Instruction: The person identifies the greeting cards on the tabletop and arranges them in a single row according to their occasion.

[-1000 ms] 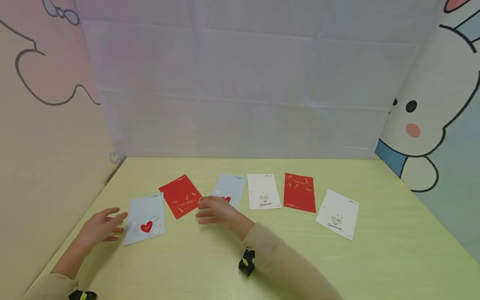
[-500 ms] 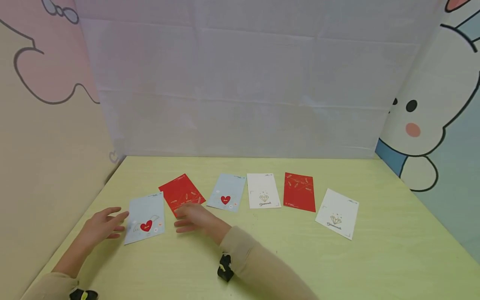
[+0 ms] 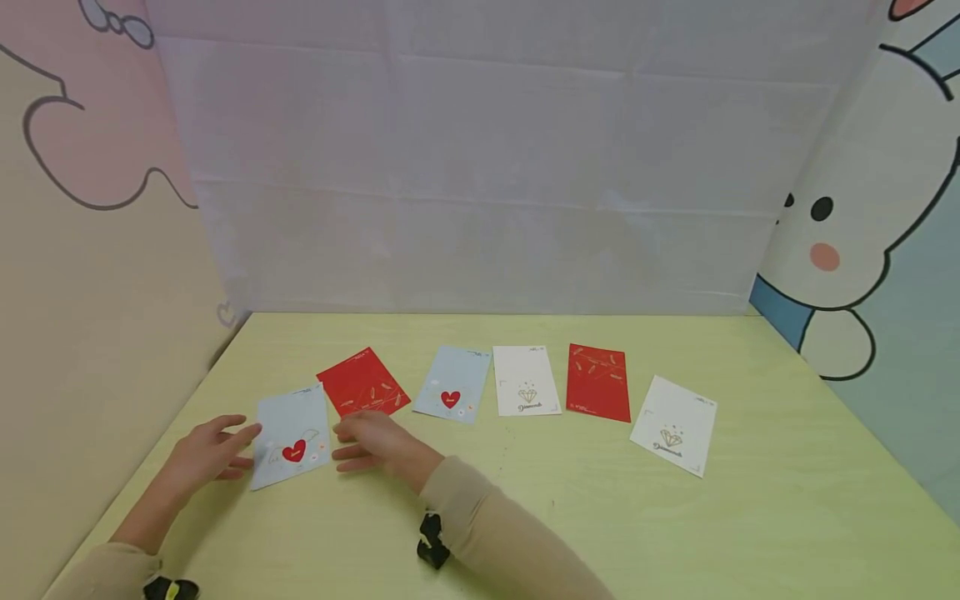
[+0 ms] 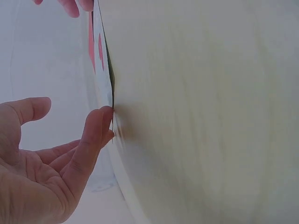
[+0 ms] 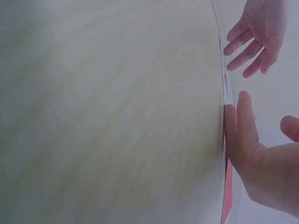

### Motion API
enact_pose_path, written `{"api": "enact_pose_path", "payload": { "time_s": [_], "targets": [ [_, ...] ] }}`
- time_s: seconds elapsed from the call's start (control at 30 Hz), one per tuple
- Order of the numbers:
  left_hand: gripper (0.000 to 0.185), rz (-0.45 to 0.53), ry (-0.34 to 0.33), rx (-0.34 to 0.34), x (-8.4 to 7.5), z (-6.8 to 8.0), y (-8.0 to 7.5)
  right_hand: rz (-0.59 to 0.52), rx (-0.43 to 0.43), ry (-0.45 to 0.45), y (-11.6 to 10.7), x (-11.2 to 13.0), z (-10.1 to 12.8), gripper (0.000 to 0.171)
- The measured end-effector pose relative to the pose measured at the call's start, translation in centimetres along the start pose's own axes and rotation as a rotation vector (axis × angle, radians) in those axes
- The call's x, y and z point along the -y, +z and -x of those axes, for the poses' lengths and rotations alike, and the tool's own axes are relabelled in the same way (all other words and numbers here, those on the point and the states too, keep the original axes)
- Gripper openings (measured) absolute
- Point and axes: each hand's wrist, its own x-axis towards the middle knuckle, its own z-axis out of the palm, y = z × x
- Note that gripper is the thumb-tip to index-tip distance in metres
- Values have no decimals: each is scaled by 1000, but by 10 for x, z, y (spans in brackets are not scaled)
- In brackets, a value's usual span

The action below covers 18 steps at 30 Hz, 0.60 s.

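A pale blue card (image 3: 281, 433) with a red heart lies at the near left of the table, bowed slightly off the surface in the left wrist view (image 4: 105, 70). My left hand (image 3: 208, 454) is at its left edge, fingers extended and fingertips touching that edge. On the card's other side is my right hand (image 3: 378, 442), fingers also extended and close to the right edge; contact there is hard to tell. The right hand covers the lower corner of a tilted red card (image 3: 363, 379), whose left corner meets the blue card's top. Neither hand grips anything.
Along the back lie another pale blue heart card (image 3: 453, 383), a white diamond card (image 3: 527, 379) and a red card (image 3: 598, 382). Farther right is a second, tilted white card (image 3: 673, 425). A white cloth (image 3: 480, 167) hangs behind the light yellow table (image 3: 712, 542).
My right hand has moved left from over the back blue heart card, past the tilted red card, to the near blue card's right side. The left hand has shifted slightly right onto that card's edge.
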Motion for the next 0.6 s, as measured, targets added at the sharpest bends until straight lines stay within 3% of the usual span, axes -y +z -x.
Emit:
{"api": "enact_pose_path", "payload": {
  "time_s": [0.43, 0.6],
  "targets": [
    [71, 95, -5, 17, 0, 0, 1, 10, -8, 5, 8, -2, -1, 21],
    [72, 84, -22, 19, 1, 0, 1, 6, -3, 5, 10, -1, 2, 17]
  ]
}}
